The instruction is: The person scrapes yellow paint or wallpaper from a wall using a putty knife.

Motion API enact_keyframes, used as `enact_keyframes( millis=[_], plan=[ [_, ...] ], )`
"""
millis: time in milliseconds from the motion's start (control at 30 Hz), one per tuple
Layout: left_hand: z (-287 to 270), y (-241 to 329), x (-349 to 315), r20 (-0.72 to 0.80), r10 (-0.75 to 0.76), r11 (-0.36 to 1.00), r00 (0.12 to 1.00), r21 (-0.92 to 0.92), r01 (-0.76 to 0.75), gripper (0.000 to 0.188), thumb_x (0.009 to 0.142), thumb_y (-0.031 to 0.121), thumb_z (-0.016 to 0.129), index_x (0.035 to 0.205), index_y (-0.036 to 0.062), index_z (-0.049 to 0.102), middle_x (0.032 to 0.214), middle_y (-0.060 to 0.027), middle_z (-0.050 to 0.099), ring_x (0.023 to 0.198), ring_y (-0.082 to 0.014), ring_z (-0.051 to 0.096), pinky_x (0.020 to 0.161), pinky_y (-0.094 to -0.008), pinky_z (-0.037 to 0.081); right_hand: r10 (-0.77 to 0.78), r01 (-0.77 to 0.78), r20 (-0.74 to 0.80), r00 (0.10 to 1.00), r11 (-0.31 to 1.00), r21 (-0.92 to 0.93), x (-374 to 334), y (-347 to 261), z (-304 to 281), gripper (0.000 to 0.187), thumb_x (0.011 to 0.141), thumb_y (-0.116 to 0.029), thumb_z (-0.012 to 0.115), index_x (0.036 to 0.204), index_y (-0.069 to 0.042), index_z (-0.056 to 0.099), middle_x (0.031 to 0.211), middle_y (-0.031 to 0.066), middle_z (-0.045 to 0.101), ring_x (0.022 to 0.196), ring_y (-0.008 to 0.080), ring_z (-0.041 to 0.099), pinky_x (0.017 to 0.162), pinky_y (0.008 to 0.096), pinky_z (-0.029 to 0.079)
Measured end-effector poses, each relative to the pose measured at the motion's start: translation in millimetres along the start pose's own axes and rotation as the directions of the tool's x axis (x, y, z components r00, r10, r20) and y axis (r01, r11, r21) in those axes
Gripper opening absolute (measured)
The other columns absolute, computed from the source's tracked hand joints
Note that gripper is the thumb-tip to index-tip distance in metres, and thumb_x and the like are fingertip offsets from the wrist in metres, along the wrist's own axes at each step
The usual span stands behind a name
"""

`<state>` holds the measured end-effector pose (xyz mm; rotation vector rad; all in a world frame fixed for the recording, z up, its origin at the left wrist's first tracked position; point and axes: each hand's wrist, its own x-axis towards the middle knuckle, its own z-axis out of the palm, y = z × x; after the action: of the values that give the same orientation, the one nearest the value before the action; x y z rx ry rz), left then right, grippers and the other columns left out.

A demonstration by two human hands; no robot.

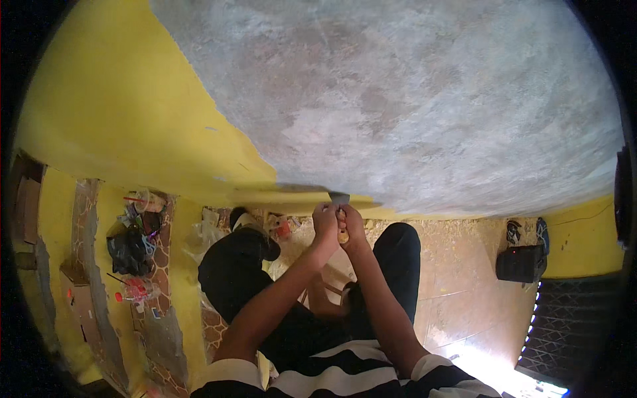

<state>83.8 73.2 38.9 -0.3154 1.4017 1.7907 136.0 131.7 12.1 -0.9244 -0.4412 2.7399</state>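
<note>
Both of my hands are closed around the handle of a paint scraper, low against the wall in front of me. My left hand (324, 224) wraps it from the left, and my right hand (353, 223) from the right. The butt of the yellowish scraper handle (343, 235) shows between my wrists. Above my fingers, the dark flat scraper blade (339, 198) is at the lower edge of the wall's yellow paint (259, 197); I cannot tell whether it touches. Bare grey plaster (411, 113) covers most of the wall above, with yellow paint at the left.
Paint flakes litter the tiled floor (458, 265) along the wall. A black bag (521, 263) stands at the right near a folding metal gate (570, 325). On the left steps are a black plastic bag (126, 249), a clear bottle (141, 290) and a cardboard box (81, 302).
</note>
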Motion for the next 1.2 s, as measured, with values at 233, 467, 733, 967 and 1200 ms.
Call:
enact_keyframes(
  millis=[233, 467, 733, 967, 1200],
  plan=[
    [-8.4, -11.9, 15.0, 0.023, 0.046, 0.995, 0.999, -0.092, -0.044, 0.007, 0.083, 0.014, 0.051, 0.081, 0.0070, 0.049, 0.053, -0.0027, 0.047, 0.036, -0.0097, 0.041, 0.033, -0.0233, 0.032, -0.069, 0.062, -0.097, 0.993, 0.995, -0.073, 5.4, 8.5, -9.8, 0.019, 0.088, -0.020, 0.042, 0.071, -0.011, 0.045, 0.053, -0.0002, 0.041, 0.038, 0.0090, 0.038, 0.034, 0.0226, 0.032],
    [5.1, -0.2, -7.2, 0.057, 0.034, 0.999, 0.998, 0.034, -0.036, 0.007, 0.083, 0.014, 0.051, 0.084, 0.0079, 0.050, 0.052, -0.0026, 0.047, 0.035, -0.0091, 0.041, 0.031, -0.0215, 0.031, -0.102, 0.098, -0.076, 0.992, 0.994, -0.048, -22.7, -3.7, 10.9, 0.021, 0.088, -0.022, 0.042, 0.071, -0.011, 0.046, 0.055, -0.0001, 0.043, 0.038, 0.0097, 0.039, 0.035, 0.0228, 0.033],
    [2.9, -11.4, 2.8, 0.034, 0.063, 0.998, 0.997, 0.025, -0.064, 0.004, 0.083, 0.012, 0.050, 0.084, 0.0082, 0.049, 0.054, -0.0024, 0.046, 0.036, -0.0093, 0.041, 0.031, -0.0222, 0.031, -0.129, 0.115, -0.127, 0.984, 0.987, -0.111, -17.3, -7.0, 13.1, 0.022, 0.088, -0.022, 0.040, 0.069, -0.013, 0.043, 0.050, -0.0013, 0.038, 0.034, 0.0097, 0.033, 0.032, 0.0227, 0.030],
    [5.5, -11.5, 3.9, 0.030, 0.123, 0.992, 0.992, -0.015, -0.123, 0.006, 0.081, 0.012, 0.052, 0.080, 0.0067, 0.050, 0.056, -0.0019, 0.046, 0.037, -0.0100, 0.040, 0.034, -0.0228, 0.034, -0.033, 0.033, 0.000, 0.999, 0.999, -0.008, -10.6, -1.0, 0.3, 0.021, 0.087, -0.020, 0.040, 0.068, -0.013, 0.044, 0.049, -0.0023, 0.038, 0.035, 0.0097, 0.034, 0.032, 0.0238, 0.030],
    [12.1, -15.7, 0.6, 0.033, 0.115, 0.993, 0.993, 0.006, -0.115, 0.009, 0.081, 0.011, 0.053, 0.074, 0.0087, 0.048, 0.056, -0.0023, 0.048, 0.038, -0.0094, 0.043, 0.035, -0.0228, 0.035, -0.141, 0.136, -0.074, 0.987, 0.988, -0.070, -2.7, -3.9, -12.4, 0.024, 0.086, -0.018, 0.043, 0.062, -0.013, 0.044, 0.052, -0.0022, 0.041, 0.038, 0.0098, 0.038, 0.036, 0.0230, 0.032]
  ],
)
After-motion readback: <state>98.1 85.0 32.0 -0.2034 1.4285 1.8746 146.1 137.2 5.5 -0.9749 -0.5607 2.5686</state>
